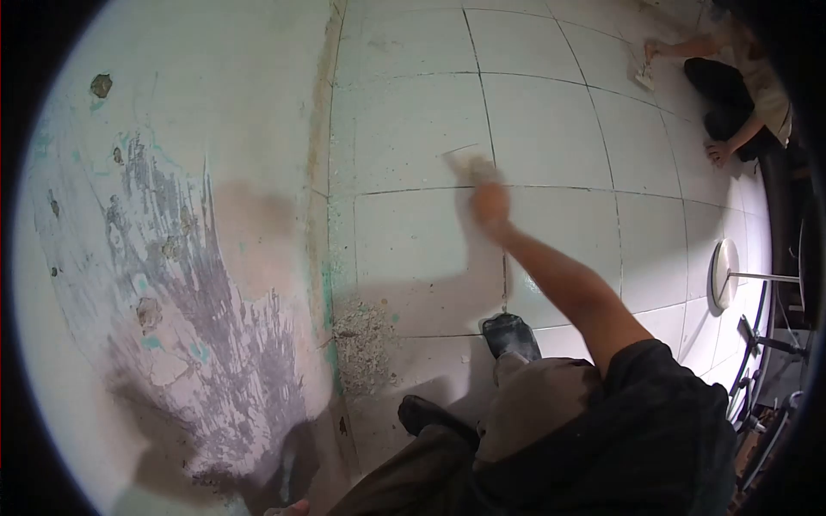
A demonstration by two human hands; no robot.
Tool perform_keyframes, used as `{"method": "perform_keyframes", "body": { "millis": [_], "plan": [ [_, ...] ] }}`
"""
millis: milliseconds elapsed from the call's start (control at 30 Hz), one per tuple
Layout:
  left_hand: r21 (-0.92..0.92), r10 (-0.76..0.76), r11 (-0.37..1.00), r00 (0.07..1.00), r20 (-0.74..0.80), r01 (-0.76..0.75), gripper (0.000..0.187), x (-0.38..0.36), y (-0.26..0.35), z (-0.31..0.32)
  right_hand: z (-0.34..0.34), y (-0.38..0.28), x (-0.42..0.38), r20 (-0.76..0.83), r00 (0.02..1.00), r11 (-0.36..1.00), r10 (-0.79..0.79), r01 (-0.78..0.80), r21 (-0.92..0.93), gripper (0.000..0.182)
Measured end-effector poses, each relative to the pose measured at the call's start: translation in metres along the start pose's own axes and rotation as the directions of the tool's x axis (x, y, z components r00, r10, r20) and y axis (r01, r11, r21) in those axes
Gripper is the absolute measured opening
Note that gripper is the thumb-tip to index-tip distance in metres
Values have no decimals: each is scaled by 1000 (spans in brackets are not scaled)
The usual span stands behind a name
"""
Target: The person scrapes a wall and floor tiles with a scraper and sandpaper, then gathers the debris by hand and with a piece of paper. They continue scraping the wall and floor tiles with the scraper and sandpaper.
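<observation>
One head view: the blurred right hand (490, 205), wrapped round a scraper (470, 165) jutting just beyond it over the floor (413, 249), seems mid-scrape, a next stroke likely calling for a low, flat angle, while the left hand (292, 509), cropped at the bottom edge, shows too little to tell its grip.

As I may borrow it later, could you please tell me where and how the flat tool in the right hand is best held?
Probably by its near end, where the right hand grips it, coming from the forearm side. The flat tool seems to widen towards its far edge, which points away from the forearm, so leave that edge free. Blur hides finer detail.
</observation>
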State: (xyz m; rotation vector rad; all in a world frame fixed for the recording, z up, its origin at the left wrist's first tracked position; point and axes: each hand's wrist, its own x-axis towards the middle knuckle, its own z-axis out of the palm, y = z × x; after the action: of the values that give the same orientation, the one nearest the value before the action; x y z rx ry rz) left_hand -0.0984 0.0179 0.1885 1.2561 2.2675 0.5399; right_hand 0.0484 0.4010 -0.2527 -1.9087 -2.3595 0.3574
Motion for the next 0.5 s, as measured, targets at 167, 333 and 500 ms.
{"method": "perform_keyframes", "body": {
  "millis": [167, 333, 500],
  "plan": [
    [-356, -58, 926, 887, -459, -123, 42, 49, -52, 58, -15, -132, -56, 267, 786, 810, -558, 444, 383, 44],
    [-214, -292, 919, 936, 195, 331, 37, 68, -107, 115, -10, 10, 68, -154, 977, 987, -150, 157, 35, 13],
    [-131, -537, 761, 731, 421, 635, 40, 49, -137, 151, -18, 234, 168, -665, 497, 762, 557, -625, 171, 26]
  ]
}}
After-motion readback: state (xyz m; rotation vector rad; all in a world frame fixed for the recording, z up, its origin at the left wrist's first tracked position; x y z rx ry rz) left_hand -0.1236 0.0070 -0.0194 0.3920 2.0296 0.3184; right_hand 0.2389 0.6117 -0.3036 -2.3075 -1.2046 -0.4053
